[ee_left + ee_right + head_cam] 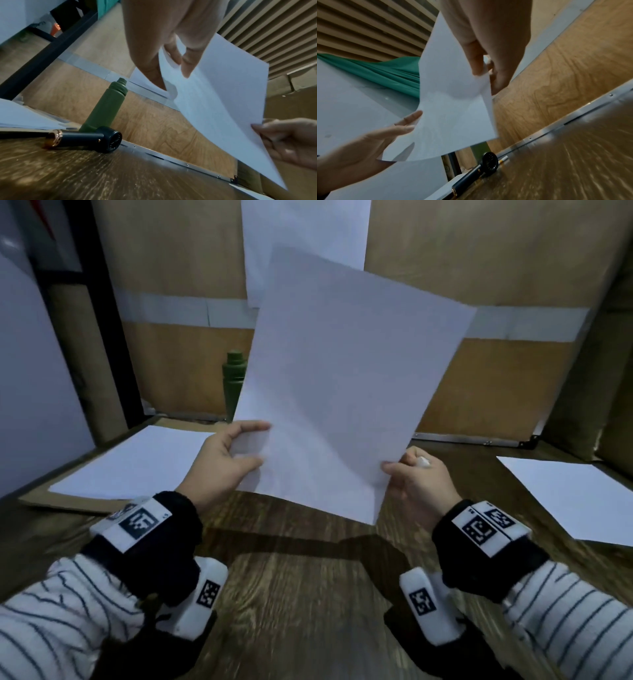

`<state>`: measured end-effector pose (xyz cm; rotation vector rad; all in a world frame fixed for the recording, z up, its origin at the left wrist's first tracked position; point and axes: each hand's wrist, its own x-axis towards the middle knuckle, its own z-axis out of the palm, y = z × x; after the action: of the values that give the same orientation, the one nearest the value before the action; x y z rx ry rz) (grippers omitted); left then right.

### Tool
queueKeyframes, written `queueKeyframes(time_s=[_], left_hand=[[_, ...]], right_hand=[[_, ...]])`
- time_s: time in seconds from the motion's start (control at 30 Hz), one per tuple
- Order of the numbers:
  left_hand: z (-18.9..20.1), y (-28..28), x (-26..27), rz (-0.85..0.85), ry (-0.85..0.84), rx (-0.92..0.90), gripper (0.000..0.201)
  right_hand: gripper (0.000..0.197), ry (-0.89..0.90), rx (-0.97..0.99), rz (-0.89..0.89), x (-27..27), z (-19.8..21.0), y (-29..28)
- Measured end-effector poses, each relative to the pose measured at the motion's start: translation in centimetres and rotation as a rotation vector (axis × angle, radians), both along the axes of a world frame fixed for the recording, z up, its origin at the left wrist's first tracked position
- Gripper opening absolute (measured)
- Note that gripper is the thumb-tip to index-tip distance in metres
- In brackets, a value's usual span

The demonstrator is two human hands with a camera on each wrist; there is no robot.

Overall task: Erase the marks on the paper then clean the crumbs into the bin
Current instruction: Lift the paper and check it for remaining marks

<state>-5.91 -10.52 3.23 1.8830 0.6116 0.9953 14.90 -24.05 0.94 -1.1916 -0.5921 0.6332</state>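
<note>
Pinched at both lower corners: left hand (226,455) with thumb over the near face and fingers behind, right hand (416,482) nipping the opposite edge between thumb and fingers, a small white object, probably an eraser (424,462), tucked in the same fist. Held up off the dark wood-grain bench (308,594), the plain white sheet of paper (342,378) standing near upright, long axis rising away from the grips and leaning toward the right. Slightly bowed between the two holds, thin and limp, likely to flop if either pinch loosens. No marks to be made out on the near face; only faint traces, too pale to read. No crumbs visible on it, and no bin in any view, so which way to tip cannot be told. Both hands equally near, one per corner. Behind the sheet, an upright olive-green bottle (104,106) and a black handheld device with a copper-coloured end (82,139) lying flat on the bench.
</note>
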Motion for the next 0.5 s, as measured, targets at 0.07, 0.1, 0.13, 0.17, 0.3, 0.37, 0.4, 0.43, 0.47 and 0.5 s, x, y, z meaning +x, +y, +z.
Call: queueKeyframes(time_s=[0.07, 0.1, 0.13, 0.17, 0.3, 0.37, 0.4, 0.43, 0.47, 0.5], left_hand=[[-0.6, 0.1, 0.7, 0.132, -0.132, -0.012, 0.053], [-0.8, 0.0, 1.2, 0.215, -0.218, -0.066, 0.064], [-1.0, -0.1, 1.6, 0.307, -0.281, -0.148, 0.076], [-1.3, -0.3, 2.1, 0.382, -0.313, -0.252, 0.088], [-3.5, -1.9, 4.0, 0.297, -0.323, -0.742, 0.128], [-3.9, -3.3, 5.2, 0.162, -0.296, -0.877, 0.121], [-4.1, -3.8, 5.8, 0.140, -0.284, -0.881, 0.110], [-4.2, -4.3, 6.5, 0.140, -0.278, -0.839, 0.101], [-4.3, -4.6, 7.2, 0.152, -0.274, -0.788, 0.095], [-4.4, -4.7, 7.7, 0.175, -0.276, -0.737, 0.092]], right_hand=[[0.045, -0.035, 0.053, -0.050, -0.1, 0.5, 0.0], [0.047, -0.057, 0.068, -0.079, -0.2, 0.6, 0.0], [0.047, -0.074, 0.073, -0.105, -0.2, 0.6, 0.0], [0.046, -0.084, 0.083, -0.138, -0.2, 0.6, 0.1], [0.045, -0.062, 0.128, -0.190, -0.2, 0.3, 0.6], [0.045, -0.052, 0.146, -0.190, -0.2, 0.1, 0.8], [0.045, -0.046, 0.148, -0.185, -0.3, -0.1, 0.9], [0.045, -0.041, 0.157, -0.169, -0.3, -0.2, 0.9], [0.045, -0.035, 0.164, -0.152, -0.5, -0.3, 0.9], [0.045, -0.032, 0.166, -0.139, -0.6, -0.5, 0.9]])
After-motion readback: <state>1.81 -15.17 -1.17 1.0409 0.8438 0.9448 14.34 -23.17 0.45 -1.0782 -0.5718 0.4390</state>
